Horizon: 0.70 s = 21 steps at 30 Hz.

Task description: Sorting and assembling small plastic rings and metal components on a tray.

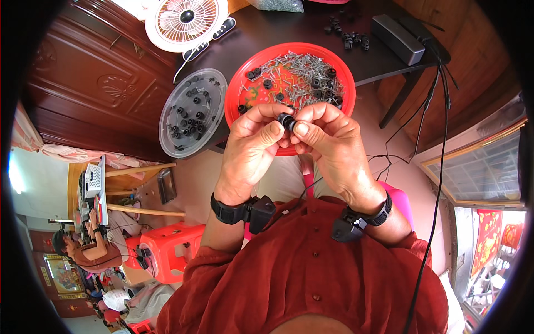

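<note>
Between my two hands, over the near rim of a red round tray [347, 111], is a small black ribbed round part [287, 121]. My left hand [251, 139] pinches it from the left with thumb and forefinger. From the other side my right hand [328, 142] grips it in the same way, so the fingertips nearly meet. In the tray lies a heap of thin silvery metal pins [303, 69], with several more black parts [268, 84] scattered among them. Whether the held piece is one part or two joined cannot be told.
Left of the tray stands a clear plastic tub [167, 125] holding black parts. A white fan [186, 22] and a grey box-shaped device [397, 39] rest on the dark table [245, 33]. Black cables [445, 122] hang at the right. Another person [97, 250] sits far left near red stools [169, 250].
</note>
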Each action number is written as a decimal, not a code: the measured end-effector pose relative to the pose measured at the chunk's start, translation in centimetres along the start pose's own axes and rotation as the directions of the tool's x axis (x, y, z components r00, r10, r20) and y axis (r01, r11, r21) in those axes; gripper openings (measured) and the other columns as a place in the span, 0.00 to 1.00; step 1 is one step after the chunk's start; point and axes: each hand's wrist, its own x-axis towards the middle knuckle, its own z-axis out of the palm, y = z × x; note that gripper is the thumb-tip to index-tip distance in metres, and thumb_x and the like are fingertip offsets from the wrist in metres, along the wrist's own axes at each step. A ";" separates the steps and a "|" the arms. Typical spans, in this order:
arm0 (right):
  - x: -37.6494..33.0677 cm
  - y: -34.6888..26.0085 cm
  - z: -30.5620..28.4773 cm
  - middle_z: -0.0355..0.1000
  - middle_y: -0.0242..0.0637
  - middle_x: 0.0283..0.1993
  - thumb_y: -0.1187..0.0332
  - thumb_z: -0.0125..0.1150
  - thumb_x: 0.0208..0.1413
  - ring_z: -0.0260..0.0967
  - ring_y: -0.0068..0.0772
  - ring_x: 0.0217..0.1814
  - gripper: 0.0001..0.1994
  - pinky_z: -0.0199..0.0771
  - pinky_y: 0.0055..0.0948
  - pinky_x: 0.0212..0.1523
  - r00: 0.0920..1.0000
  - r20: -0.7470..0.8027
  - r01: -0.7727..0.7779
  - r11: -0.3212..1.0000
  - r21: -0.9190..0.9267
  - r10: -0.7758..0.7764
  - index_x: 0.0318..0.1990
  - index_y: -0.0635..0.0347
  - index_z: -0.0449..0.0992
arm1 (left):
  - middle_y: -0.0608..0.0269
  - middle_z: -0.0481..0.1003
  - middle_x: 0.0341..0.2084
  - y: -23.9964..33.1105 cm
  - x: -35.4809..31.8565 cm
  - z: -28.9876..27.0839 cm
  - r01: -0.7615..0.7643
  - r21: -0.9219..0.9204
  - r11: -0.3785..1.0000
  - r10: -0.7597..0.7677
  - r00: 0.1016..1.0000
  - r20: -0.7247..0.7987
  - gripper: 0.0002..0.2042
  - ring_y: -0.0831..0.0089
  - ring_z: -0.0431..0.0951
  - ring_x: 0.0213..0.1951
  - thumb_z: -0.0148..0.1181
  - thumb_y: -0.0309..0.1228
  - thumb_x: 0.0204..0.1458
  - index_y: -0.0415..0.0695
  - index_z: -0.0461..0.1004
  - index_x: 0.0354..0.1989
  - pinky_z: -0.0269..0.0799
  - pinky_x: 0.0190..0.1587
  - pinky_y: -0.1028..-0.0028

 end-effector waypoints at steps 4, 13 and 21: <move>0.2 0.3 -0.2 0.71 0.31 0.30 0.76 0.55 0.54 0.67 0.18 0.30 0.02 0.70 0.18 0.31 1.000 0.017 0.024 1.000 0.020 -0.024 0.35 0.63 0.71 | 0.61 0.74 0.31 -0.1 0.0 -0.1 -0.020 0.076 0.997 0.023 0.999 -0.035 0.10 0.73 0.73 0.31 0.56 0.27 0.52 0.38 0.71 0.42 0.69 0.34 0.76; 0.4 0.3 -0.5 0.71 0.35 0.34 0.75 0.54 0.55 0.68 0.22 0.31 0.07 0.71 0.20 0.31 0.990 0.081 -0.129 0.958 0.255 0.111 0.40 0.67 0.70 | 0.57 0.74 0.34 -0.4 0.0 0.8 -0.085 0.019 0.996 0.086 0.995 -0.051 0.09 0.71 0.74 0.29 0.55 0.25 0.51 0.37 0.72 0.40 0.77 0.31 0.69; 0.2 0.1 -0.5 0.72 0.35 0.33 0.73 0.54 0.56 0.69 0.22 0.31 0.08 0.71 0.19 0.31 0.968 0.116 -0.246 0.918 0.310 0.220 0.40 0.67 0.72 | 0.56 0.74 0.34 -0.3 -0.2 1.0 -0.113 0.017 0.993 0.114 0.992 -0.055 0.08 0.71 0.75 0.28 0.56 0.23 0.50 0.38 0.72 0.39 0.79 0.29 0.68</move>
